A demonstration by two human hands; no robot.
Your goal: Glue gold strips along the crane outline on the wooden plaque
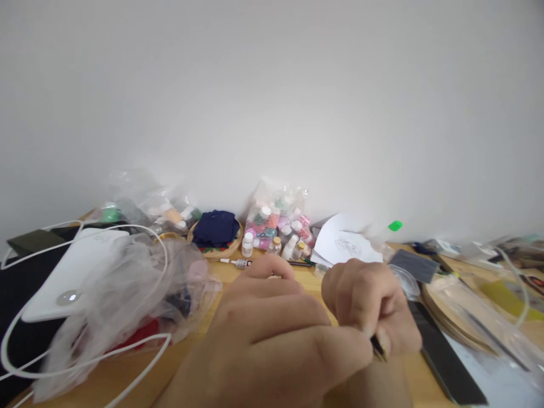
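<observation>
My left hand (pixel 272 334) fills the lower middle, closed, with the fingers curled and the back of the hand toward me. Its finger and thumb tips meet those of my right hand (pixel 365 300). That hand is also closed, in a pinch. A small dark pointed piece (pixel 378 348) with a gold-coloured edge pokes out below the pinching fingertips of my right hand. Its kind is too small and blurred to tell. Whatever my left hand holds is hidden by its own fingers. Both hands are above the wooden table (pixel 204 328).
Left are a white power bank (pixel 80 272), a white cable (pixel 147 368) and a crumpled plastic bag (pixel 110 300). Behind stand navy cloth (pixel 215 228), bagged bead bottles (pixel 276 218), a glue tube (pixel 242 263) and paper with a drawing (pixel 346 241). Right are a black phone-like slab (pixel 446 357) and wooden hoops (pixel 446 311).
</observation>
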